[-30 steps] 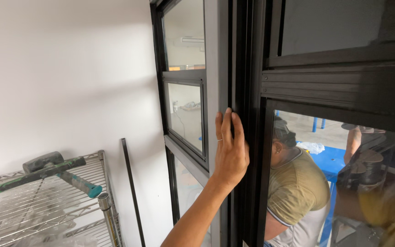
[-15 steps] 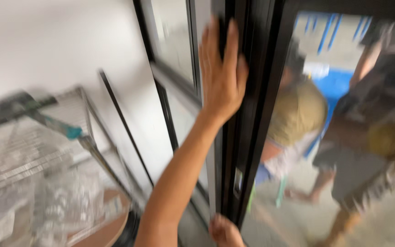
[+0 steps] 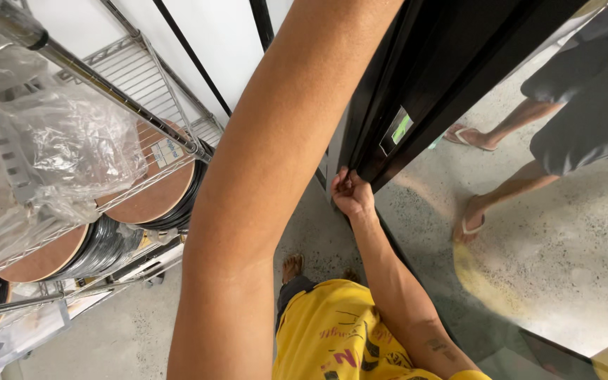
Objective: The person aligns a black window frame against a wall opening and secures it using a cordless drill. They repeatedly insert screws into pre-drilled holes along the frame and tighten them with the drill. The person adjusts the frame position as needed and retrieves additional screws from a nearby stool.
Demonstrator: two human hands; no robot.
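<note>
My right hand [image 3: 350,191] is pinched tight on the lower edge of the black door frame [image 3: 416,98], left arm reaches up out of view so can't tell its grip, and the wire shelf [image 3: 142,91] crowds my left side.

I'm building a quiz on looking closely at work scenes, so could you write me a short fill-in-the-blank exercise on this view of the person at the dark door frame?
1. The right hand grips the lower edge of the ____ door frame.
2. The person wears a ____ shirt.
3. Cable spools sit on a ____ wire rack at the left.
4. Through the glass, another person's feet wear ____.

Missing words: black; yellow; metal; sandals
</note>
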